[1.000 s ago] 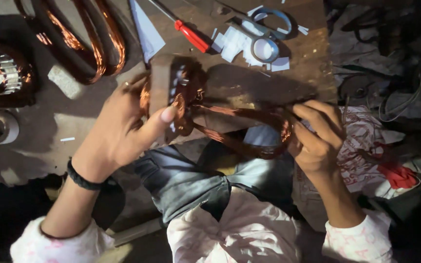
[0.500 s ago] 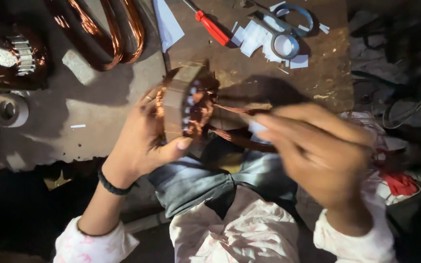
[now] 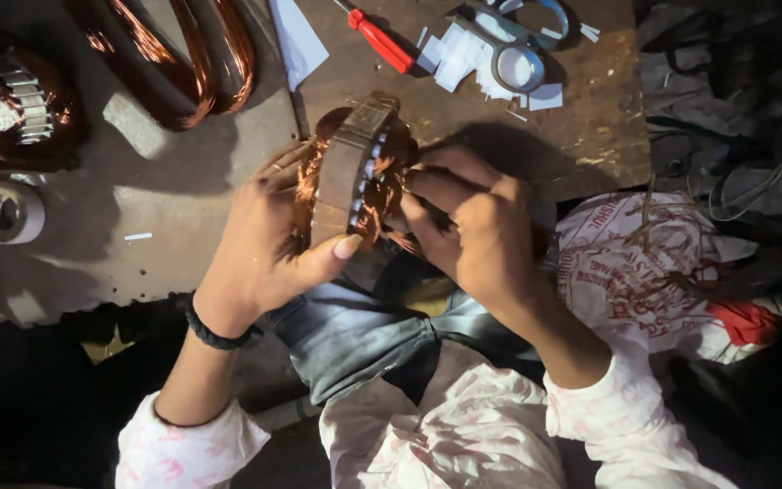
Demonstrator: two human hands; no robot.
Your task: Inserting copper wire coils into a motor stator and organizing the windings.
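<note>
A ring-shaped metal stator (image 3: 344,172) wound with copper wire stands on edge above my lap. My left hand (image 3: 260,244) grips it from the left, thumb pressed along its lower rim. My right hand (image 3: 472,226) is against its right face, fingertips pushed into the copper windings (image 3: 382,186) inside the ring. Whether those fingers pinch a wire is hidden.
Large copper wire coils (image 3: 174,54) lie at the top left of the board. A red-handled screwdriver (image 3: 380,41), scissors (image 3: 518,36) and white paper scraps (image 3: 450,63) lie at the top. Another wound stator (image 3: 11,109) and a tape roll (image 3: 6,213) sit at left. A printed sack (image 3: 644,272) lies at right.
My right hand has come in from the right, where it held a copper wire coil, and its fingers now press into the stator. The left hand keeps its grip.
</note>
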